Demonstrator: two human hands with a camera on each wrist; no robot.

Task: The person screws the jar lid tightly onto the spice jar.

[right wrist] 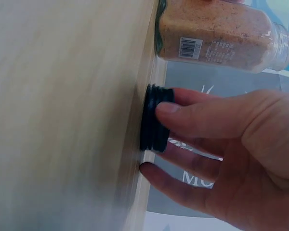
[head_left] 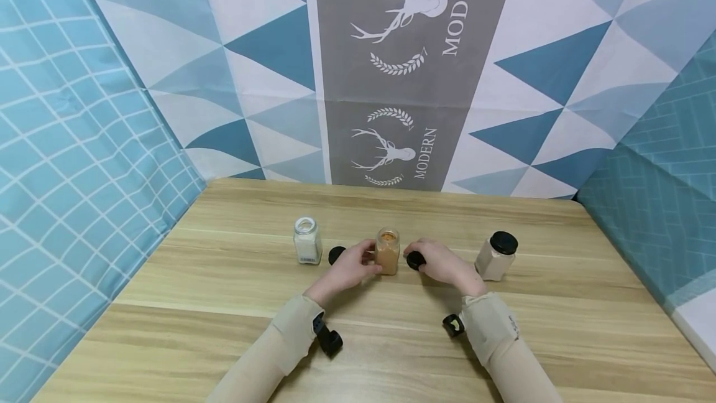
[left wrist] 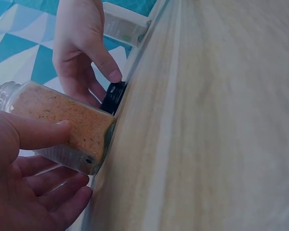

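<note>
An open glass jar of orange-brown seasoning (head_left: pixel 387 258) stands upright on the table. My left hand (head_left: pixel 349 267) holds it from its left side, with the thumb against the glass in the left wrist view. Just right of this jar, my right hand (head_left: pixel 440 261) pinches a black lid (head_left: pixel 415 260) between thumb and fingers. That ridged lid (right wrist: pixel 156 120) is down at the tabletop in the right wrist view. A second black lid (head_left: pixel 336 255) lies beyond my left hand, partly covered by it.
An open jar of white contents (head_left: pixel 307 246) stands to the left. On the right, behind my right forearm, is a pale-filled jar with a black lid on (head_left: pixel 495 257). The wooden table (head_left: pixel 235 278) meets patterned cloth walls at its back and sides.
</note>
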